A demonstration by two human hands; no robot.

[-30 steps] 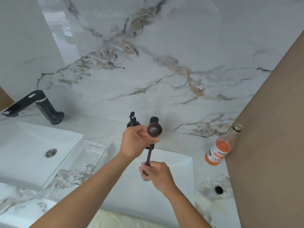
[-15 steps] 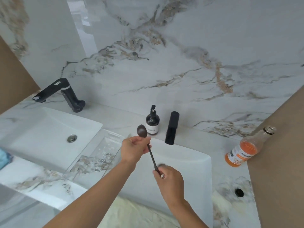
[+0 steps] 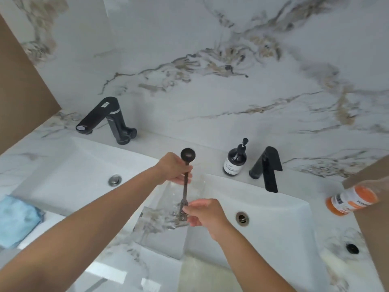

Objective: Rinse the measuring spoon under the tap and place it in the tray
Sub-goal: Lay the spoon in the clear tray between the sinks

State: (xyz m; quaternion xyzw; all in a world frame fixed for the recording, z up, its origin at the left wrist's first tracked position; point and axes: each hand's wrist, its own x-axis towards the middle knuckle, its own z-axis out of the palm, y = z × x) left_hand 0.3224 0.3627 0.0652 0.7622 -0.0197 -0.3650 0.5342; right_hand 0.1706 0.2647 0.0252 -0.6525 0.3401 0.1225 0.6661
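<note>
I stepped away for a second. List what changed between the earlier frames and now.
The dark metal measuring spoon has moved left, from in front of the right black tap to above the clear plastic tray between the white basins. Unchanged: left hand grips below the bowl, right hand pinches the handle's end; soap bottle and orange bottle stand where they were.

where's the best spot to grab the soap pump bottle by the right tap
Grip the soap pump bottle around its round body, coming from the front-left. It stands upright, the black tap crowds its right, the wall backs it, and the thin pump head would likely give a poorer hold.
</note>
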